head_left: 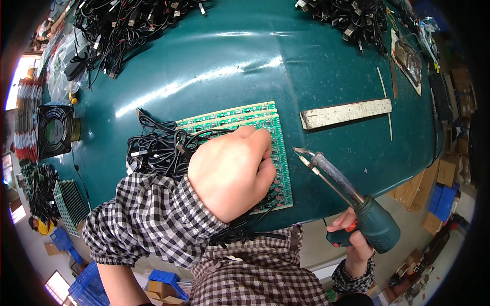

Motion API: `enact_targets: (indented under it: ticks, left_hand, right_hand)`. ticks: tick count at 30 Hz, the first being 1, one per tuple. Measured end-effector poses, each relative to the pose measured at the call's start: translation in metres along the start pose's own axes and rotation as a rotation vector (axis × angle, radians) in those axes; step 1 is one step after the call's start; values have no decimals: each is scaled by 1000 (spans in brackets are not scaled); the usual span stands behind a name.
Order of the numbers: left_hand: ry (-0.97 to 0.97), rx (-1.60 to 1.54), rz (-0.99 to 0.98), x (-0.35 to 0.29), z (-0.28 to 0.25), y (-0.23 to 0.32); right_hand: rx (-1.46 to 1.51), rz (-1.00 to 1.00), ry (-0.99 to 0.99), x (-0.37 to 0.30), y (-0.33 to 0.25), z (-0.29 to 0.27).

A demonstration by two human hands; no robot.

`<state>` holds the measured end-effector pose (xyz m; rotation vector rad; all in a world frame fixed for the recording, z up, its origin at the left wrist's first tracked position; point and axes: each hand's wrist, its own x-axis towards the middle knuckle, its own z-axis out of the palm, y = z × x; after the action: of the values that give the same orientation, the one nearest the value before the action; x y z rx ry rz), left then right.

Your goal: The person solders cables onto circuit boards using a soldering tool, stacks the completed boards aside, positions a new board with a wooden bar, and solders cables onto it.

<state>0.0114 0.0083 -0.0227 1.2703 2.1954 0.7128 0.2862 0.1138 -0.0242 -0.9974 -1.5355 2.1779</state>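
Observation:
My left hand (232, 171) is closed over a panel of green circuit boards (284, 173), its fingertips bent down and mostly hidden, so what they pinch cannot be made out. Black USB cables (158, 153) lie bundled beside it, over the panel's left part, and some run under the hand. To the right, my right hand (358, 250) grips a green soldering gun (377, 224) by its handle. Its metal tip points up and left, just off the panel's right edge and apart from it.
A whitish bar (347, 113) lies right of the panel, across a thin stick (390, 125). Large piles of black cables (125, 30) fill the far left and far right (352, 23). A black fan (53, 131) stands at the left edge, near upright green boards (71, 204).

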Motion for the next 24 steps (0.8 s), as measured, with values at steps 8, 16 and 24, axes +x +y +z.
enact_targets:
  ticks: [8,16,24]
  left_hand:
    - [3,8,3,-1,0,1]
    - [-5,-2,13,-1,0,1]
    - [8,30,34,-2,1,1]
  right_hand:
    - [-27,21,8,-6,5,-3]
    - [30,127,113,-5,-1,3]
    - [-2,94,69,-5,6,-1]
